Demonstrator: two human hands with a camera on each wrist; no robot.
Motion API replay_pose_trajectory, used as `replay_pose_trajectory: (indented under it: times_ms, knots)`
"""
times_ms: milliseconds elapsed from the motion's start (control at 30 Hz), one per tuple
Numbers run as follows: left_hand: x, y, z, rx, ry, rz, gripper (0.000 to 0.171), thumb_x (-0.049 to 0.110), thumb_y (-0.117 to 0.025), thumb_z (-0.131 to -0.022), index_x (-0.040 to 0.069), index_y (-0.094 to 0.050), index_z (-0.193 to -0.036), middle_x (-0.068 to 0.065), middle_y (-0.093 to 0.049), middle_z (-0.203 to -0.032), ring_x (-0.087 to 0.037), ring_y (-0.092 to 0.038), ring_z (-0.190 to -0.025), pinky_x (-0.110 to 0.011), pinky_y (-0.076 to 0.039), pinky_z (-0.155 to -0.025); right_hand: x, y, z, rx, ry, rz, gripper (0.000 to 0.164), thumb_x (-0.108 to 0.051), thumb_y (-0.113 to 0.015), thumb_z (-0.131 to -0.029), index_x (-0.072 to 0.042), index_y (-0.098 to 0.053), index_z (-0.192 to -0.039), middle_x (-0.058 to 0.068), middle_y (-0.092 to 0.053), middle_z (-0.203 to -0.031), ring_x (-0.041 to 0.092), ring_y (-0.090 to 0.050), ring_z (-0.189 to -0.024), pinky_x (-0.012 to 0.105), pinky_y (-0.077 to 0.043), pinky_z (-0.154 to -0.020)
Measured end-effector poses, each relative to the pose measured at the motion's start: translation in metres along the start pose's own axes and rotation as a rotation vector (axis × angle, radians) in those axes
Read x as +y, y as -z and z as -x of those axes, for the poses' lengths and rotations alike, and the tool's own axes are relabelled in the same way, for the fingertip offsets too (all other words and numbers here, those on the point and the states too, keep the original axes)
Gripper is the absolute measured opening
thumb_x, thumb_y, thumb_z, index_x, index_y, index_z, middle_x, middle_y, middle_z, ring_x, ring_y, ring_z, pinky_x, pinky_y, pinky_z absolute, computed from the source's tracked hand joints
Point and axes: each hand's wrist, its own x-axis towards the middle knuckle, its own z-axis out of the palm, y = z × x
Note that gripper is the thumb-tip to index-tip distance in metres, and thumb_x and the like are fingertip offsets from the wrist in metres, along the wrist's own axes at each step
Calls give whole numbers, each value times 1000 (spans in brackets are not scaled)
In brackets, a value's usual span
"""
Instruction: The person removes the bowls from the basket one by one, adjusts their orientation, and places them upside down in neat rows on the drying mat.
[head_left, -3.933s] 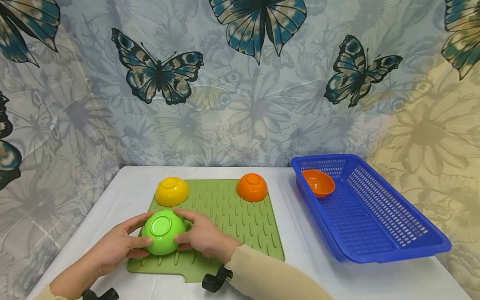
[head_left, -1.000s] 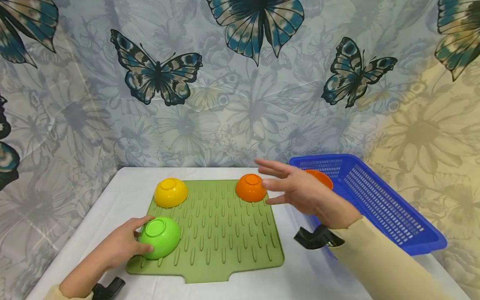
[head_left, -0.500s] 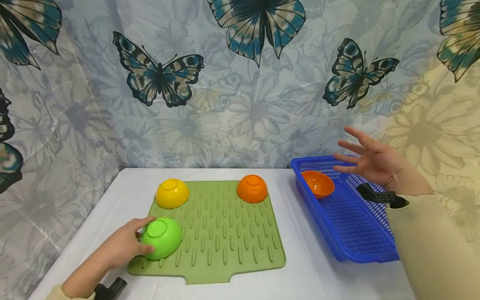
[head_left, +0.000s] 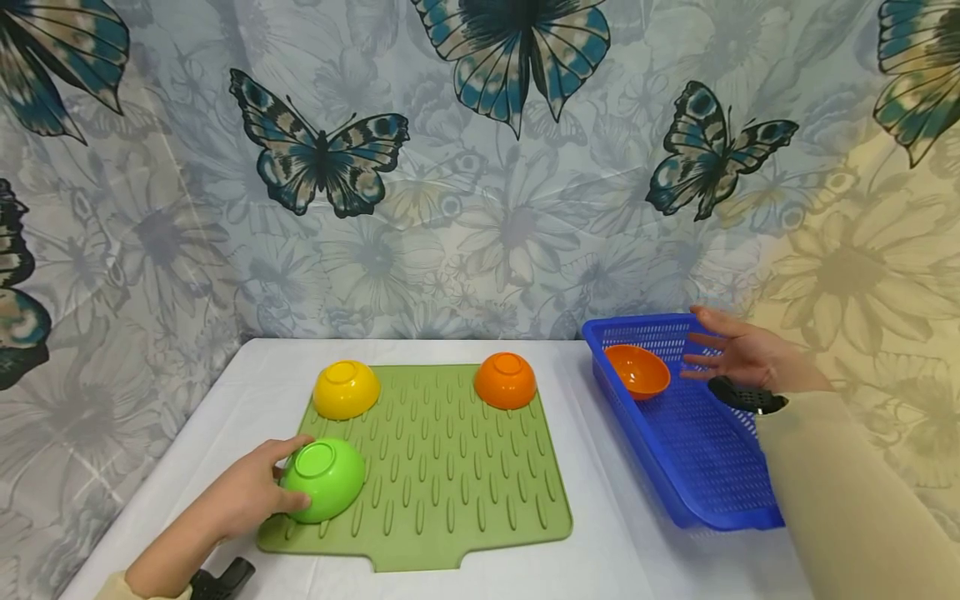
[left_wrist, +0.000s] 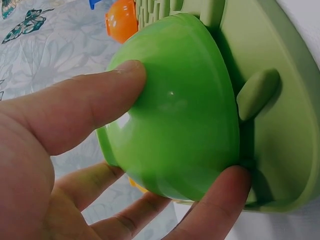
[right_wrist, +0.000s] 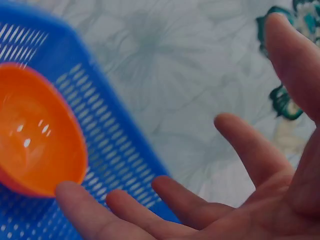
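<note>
An upside-down green bowl (head_left: 333, 479) rests at the near left of a ribbed green mat (head_left: 442, 475). My left hand (head_left: 246, 493) holds it from the left; in the left wrist view the thumb (left_wrist: 107, 90) lies on its side and the fingers reach round below. My right hand (head_left: 750, 357) is over the blue basket (head_left: 693, 467), its fingers spread and holding nothing. Just left of it, an orange bowl (head_left: 639, 372) sits in the basket with its inside showing. In the right wrist view a fingertip overlaps the rim of that orange bowl (right_wrist: 37, 135); contact cannot be told.
Two more overturned bowls stand along the mat's far edge: a yellow bowl (head_left: 347, 390) at the left and another orange bowl (head_left: 506, 382) at the right. A white cloth (head_left: 592, 517) covers the table. Behind it hangs a butterfly-print fabric (head_left: 510, 250).
My right hand has left the green bowl, swung right past the mat, and sunk lower over the basket in the last half second. The left hand stays on the green bowl.
</note>
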Motion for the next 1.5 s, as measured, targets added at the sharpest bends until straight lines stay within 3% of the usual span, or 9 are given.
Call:
replay_pose_trajectory:
  times_ms: [133, 267, 400, 600, 800, 967, 1133, 1300, 1500]
  knots:
    - [1, 0, 1, 5, 0, -3, 91, 21, -91, -72, 2, -45, -148, -28, -45, -140, -42, -54, -112, -49, -53, -78, 14, 3, -11, 17, -69, 116, 58, -30, -47, -106, -38, -19, -157, 10, 30, -160, 53, 7, -143, 66, -31, -105]
    - [2, 0, 1, 6, -1, -6, 90, 21, -91, -72, 3, -46, -148, -28, -46, -140, -42, -54, -112, -48, -53, -77, 27, 2, -19, 31, -148, 147, 77, -27, -49, -106, -25, 5, -161, 10, 24, -162, 52, 1, -144, 65, -26, -108]
    - [3, 0, 0, 10, -7, -8, 90, 21, -91, -72, 3, -46, -148, -28, -46, -140, -42, -55, -112, -48, -53, -77, 35, 4, -24, 20, -171, 179, 77, -25, -47, -108, -19, 9, -160, 16, 16, -163, 50, -10, -143, 64, -30, -106]
    - [2, 0, 1, 18, -21, -12, 90, 22, -90, -72, 3, -46, -148, -28, -46, -140, -42, -55, -112, -48, -54, -76, 41, 6, -32, 10, -186, 226, 76, -19, -47, -107, -13, 7, -160, 21, 8, -162, 45, -38, -130, 60, -36, -105]
    - [2, -1, 2, 17, -17, 1, 90, 22, -90, -72, 2, -46, -148, -29, -45, -140, -42, -55, -112, -48, -54, -77, 43, 3, -34, 1, -207, 218, 75, -12, -47, -107, -11, 6, -160, 24, 11, -161, 51, -30, -134, 55, -39, -105]
    - [1, -1, 1, 14, -11, 7, 90, 21, -91, -71, 2, -46, -147, -29, -46, -139, -42, -55, -111, -47, -54, -75, 46, 2, -36, -2, -209, 241, 71, -7, -44, -107, -7, 3, -160, 27, 6, -160, 55, -23, -136, 54, -40, -103]
    - [0, -1, 1, 12, -2, 8, 90, 22, -91, -71, 3, -47, -147, -28, -47, -138, -42, -55, -111, -47, -54, -75, 50, 2, -38, -20, -204, 280, 71, -6, -45, -106, -4, 1, -159, 30, 3, -159, 52, -35, -130, 53, -43, -102]
    - [0, 0, 2, 22, -6, -7, 90, 23, -91, -71, 3, -47, -147, -29, -47, -139, -41, -55, -110, -48, -54, -75, 51, 2, -42, -23, -203, 312, 68, -2, -43, -106, 1, 1, -158, 32, -2, -156, 37, -53, -114, 49, -47, -99]
    - [1, 0, 4, 20, -8, 0, 90, 22, -90, -72, 2, -46, -147, -29, -46, -139, -41, -55, -111, -48, -53, -76, 54, 0, -45, 24, -210, 280, 64, 6, -40, -104, 5, -4, -157, 33, -3, -154, 28, -58, -101, 46, -47, -99]
